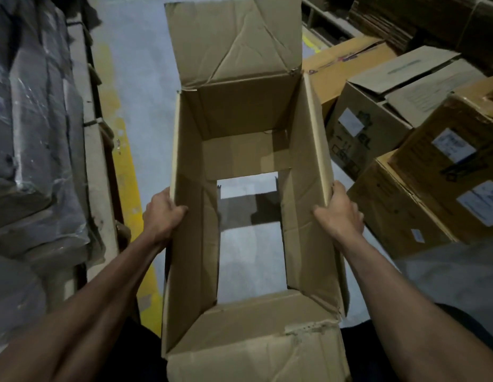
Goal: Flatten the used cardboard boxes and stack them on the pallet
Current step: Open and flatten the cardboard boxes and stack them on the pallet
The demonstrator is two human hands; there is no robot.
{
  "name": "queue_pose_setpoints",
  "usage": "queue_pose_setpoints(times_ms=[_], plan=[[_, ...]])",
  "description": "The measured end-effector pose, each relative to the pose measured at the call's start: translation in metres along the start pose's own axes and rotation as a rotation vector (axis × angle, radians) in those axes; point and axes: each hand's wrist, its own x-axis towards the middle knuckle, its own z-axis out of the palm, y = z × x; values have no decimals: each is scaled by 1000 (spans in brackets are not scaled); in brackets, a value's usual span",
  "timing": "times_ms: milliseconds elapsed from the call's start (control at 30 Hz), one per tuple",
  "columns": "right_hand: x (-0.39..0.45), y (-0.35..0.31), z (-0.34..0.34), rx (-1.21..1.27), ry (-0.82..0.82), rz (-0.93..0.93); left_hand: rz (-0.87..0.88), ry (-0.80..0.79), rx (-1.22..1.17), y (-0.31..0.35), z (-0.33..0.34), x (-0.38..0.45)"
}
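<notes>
A worn brown cardboard box (303,150) fills the middle of the head view, held up in front of me with both ends open. Its far flap stands upright and a near flap hangs toward me. Through the open bottom the grey floor shows. My left hand (164,213) grips the left wall's top edge, fingers curled inside. My right hand (339,213) grips the right wall's top edge, thumb inside. No pallet can be made out.
Several closed cardboard boxes (421,172) with white labels stand stacked on the right. Plastic-wrapped goods (33,133) pile up on the left beside a yellow floor line (129,194). Flattened cardboard stacks (432,20) lie at the far right. Grey floor (140,78) runs ahead.
</notes>
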Motion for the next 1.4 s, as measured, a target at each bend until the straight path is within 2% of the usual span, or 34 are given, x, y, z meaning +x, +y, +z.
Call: queue_pose_setpoints(times_ms=[167, 300, 400, 533, 600, 700, 733, 800, 900, 1000, 1200, 1400], plan=[[3, -8, -13, 62, 64, 66, 57, -48, 4, -5, 5, -30], [2, -7, -15, 54, 23, 32, 67, -47, 46, -4, 7, -38], [-2, -6, -12, 56, -15, -4, 84, -7, 107, 1, 6, -38], [-4, -10, -9, 39, -44, -31, 15, 106, 274, 8, 6, -37], [-5, -14, -9, 28, -50, -38, 92, 194, 293, 15, 9, -36], [-6, -16, -10, 25, -36, -62, 355, 276, 575, 38, 24, -41], [-5, -16, -10, 21, -32, -76, 445, 232, 677, 46, 34, -41], [-6, -16, -9, 10, -26, -105, 553, 43, 806, 54, 61, -36], [-7, -14, -7, -10, -35, -127, 567, -240, 902, 60, 105, -7], [-7, -14, -10, -14, -58, -143, 528, -306, 956, 72, 132, 32], [7, -13, -10, -12, -77, -167, 301, -474, 951, 80, 167, 94], [8, -21, 16, -54, -166, -270, 142, -587, 809, 61, 189, 130]])
